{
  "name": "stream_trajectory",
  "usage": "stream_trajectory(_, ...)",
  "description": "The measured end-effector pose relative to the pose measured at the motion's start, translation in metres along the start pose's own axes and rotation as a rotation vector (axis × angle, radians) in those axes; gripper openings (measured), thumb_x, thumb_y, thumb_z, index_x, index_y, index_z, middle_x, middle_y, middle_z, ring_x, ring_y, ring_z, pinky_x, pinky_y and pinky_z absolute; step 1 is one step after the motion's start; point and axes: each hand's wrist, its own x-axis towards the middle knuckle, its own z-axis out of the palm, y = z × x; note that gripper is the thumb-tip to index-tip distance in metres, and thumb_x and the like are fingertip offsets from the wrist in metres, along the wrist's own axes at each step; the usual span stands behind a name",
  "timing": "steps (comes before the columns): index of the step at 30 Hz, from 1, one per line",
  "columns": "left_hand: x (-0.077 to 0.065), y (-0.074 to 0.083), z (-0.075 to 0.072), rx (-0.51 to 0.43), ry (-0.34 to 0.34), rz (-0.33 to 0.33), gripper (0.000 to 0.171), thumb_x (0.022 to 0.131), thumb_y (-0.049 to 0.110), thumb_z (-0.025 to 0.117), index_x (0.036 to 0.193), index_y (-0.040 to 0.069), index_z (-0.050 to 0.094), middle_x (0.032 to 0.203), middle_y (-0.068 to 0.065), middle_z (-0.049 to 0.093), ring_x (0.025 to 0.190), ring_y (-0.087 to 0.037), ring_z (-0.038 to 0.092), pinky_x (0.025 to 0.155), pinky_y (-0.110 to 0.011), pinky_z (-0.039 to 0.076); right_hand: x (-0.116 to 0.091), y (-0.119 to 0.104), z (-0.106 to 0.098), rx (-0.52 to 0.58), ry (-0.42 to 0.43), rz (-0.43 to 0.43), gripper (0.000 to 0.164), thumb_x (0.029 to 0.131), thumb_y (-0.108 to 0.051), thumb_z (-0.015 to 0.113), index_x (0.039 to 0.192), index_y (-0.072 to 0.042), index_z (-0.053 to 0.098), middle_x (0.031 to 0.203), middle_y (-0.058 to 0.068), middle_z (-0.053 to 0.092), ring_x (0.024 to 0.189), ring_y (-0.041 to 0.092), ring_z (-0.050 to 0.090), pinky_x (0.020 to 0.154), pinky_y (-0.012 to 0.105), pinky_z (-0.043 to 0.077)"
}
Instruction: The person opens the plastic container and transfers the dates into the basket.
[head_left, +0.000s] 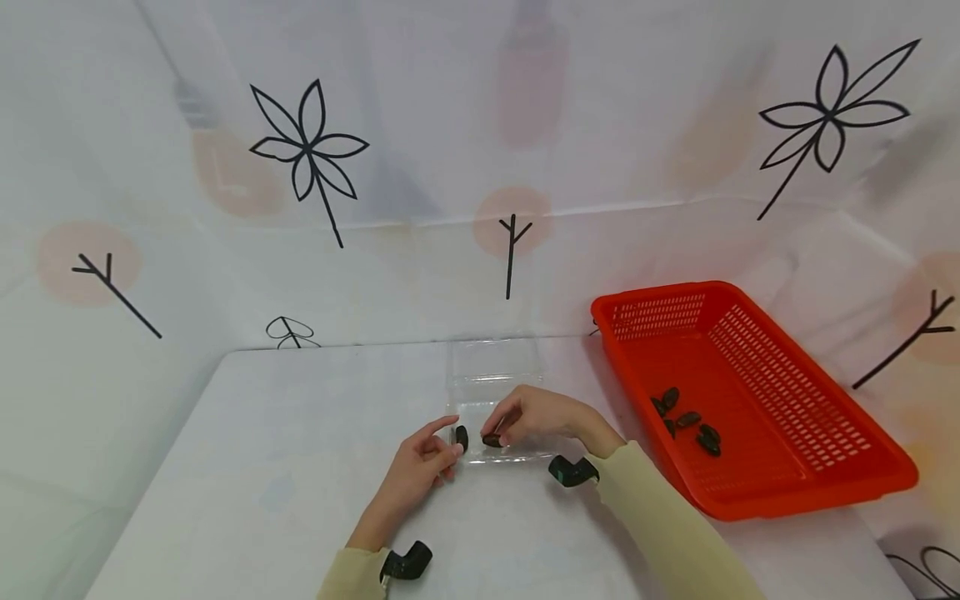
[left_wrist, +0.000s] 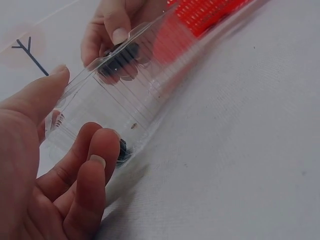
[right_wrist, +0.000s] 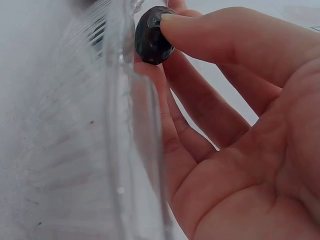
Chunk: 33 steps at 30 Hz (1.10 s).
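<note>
A clear plastic hinged box [head_left: 517, 455] lies at mid-table with its lid laid back toward the wall. My left hand [head_left: 422, 462] holds the box's left end, thumb and curled fingers around its edge in the left wrist view. Close to those fingertips, one dark oval date [head_left: 462, 438] stands inside the box at its left side. With thumb and fingers my right hand [head_left: 536, 417] pinches another dark, glossy date [right_wrist: 155, 35] over the box. Seen through the plastic in the left wrist view, that date overlaps the box wall.
A red plastic basket [head_left: 813, 498] with slotted walls stands to the right, several more dates [head_left: 688, 419] in it. White cloth covers the table [head_left: 285, 450], and a printed white sheet [head_left: 420, 275] hangs behind it. Black wrist cameras [head_left: 573, 472] sit on both sleeves.
</note>
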Motion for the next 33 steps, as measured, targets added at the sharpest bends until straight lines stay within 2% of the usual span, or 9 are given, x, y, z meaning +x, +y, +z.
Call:
stream_trajectory(15, 0.0, 0.0, 0.001, -0.035, 0.006, -0.006, 0.051, 0.093, 0.012, 0.071, 0.141, 0.008, 0.054, 0.076, -0.003, 0.06, 0.058, -0.017, 0.058, 0.052, -0.023, 0.045, -0.007, -0.003, 0.001, 0.014, 0.075, -0.017, 0.03, 0.09, -0.003, 0.067, 0.119, 0.001, 0.071, 0.107, 0.004, 0.073, 0.096, 0.021, 0.067, 0.086, 0.034, 0.054)
stream_trajectory(24, 0.0, 0.001, 0.0, -0.018, -0.002, -0.008, 0.05, 0.093, 0.016, 0.072, 0.14, 0.01, 0.056, 0.078, -0.005, 0.06, 0.059, -0.016, 0.059, 0.053, -0.022, 0.045, -0.017, -0.009, -0.001, -0.036, 0.176, -0.024, 0.029, 0.091, -0.01, 0.064, 0.118, -0.004, 0.072, 0.107, 0.003, 0.071, 0.096, 0.022, 0.064, 0.088, 0.039, 0.05)
stream_trajectory(33, 0.001, 0.0, 0.0, -0.014, -0.002, -0.01, 0.05, 0.093, 0.014, 0.072, 0.14, 0.01, 0.056, 0.078, -0.005, 0.06, 0.06, -0.016, 0.059, 0.054, -0.022, 0.046, -0.029, -0.011, -0.005, -0.03, 0.288, -0.086, 0.028, 0.093, -0.009, 0.066, 0.12, -0.004, 0.071, 0.11, 0.002, 0.071, 0.1, 0.021, 0.064, 0.091, 0.036, 0.05)
